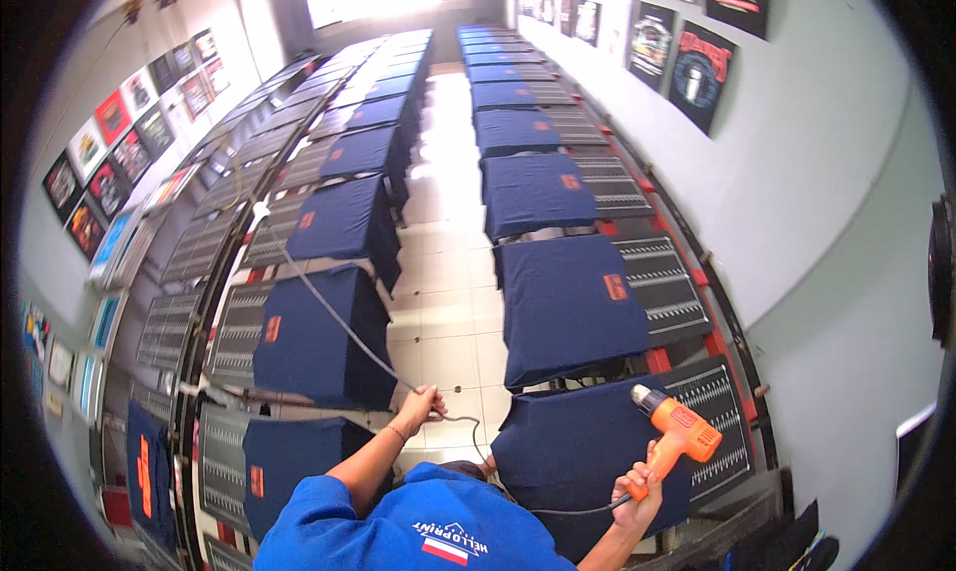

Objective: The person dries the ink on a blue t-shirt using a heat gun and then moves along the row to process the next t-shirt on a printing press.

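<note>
My right hand (635,489) is wrapped round the handle of an orange heat gun (687,434), whose dark nozzle with a metal tip points up and to the left. The gun is above a navy shirt (578,456) stretched on the nearest board of the right row. From the base of the handle a grey power cord (344,322) runs left behind my blue-sleeved body. My left hand (423,410) is closed on that cord over the aisle. Past it, the cord rises to a white connector (261,211) at the left row.
Two long rows of boards carry navy shirts with small orange-red prints (614,287), one on each side of a white tiled aisle (448,312). Red-and-black rails (707,272) edge the right row. Posters (702,78) hang on both walls, and shelves (105,322) line the left one.
</note>
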Motion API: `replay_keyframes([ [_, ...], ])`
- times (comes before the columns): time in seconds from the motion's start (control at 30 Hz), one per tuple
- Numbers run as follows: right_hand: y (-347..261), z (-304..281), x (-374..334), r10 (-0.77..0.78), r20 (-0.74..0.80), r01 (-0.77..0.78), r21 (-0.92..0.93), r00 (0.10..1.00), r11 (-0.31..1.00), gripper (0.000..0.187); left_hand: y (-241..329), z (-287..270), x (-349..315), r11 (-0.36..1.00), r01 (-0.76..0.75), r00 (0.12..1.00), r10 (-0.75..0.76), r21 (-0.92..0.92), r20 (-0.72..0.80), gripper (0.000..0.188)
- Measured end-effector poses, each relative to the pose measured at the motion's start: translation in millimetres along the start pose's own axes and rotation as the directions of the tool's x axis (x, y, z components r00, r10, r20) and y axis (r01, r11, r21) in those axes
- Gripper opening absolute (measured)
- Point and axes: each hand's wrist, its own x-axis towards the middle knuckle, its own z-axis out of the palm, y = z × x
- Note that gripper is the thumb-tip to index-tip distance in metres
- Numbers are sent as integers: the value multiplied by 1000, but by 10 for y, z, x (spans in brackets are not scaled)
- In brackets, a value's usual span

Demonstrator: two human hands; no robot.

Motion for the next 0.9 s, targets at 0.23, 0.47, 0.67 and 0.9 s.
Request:
replay_keyframes([
  [0.23, 656, 509, 431, 290, 193, -244, -228, 938, 943, 67, 1890, -545, -1323, 828, -539, 834, 498, -157, -237, 23],
  [0.47, 1344, 1291, 1048, 475, 414, -359, -328, 777, 874, 71, 3275, -2605, -2547, 656, -115, 419, 713, 746, -562, 49],
  [0.67, 2502, 2009, 1544, 583, 678, -384, -443, 448, 810, 79, 3490, -4559, -3062, 609, 304, -108, 786, 733, -609, 32],
  [0.9, 4516, 3208, 1812, 666, 669, -172, -651, 330, 739, 79, 2804, -6192, -3097, 731, 431, -211, 651, 528, -729, 25],
])
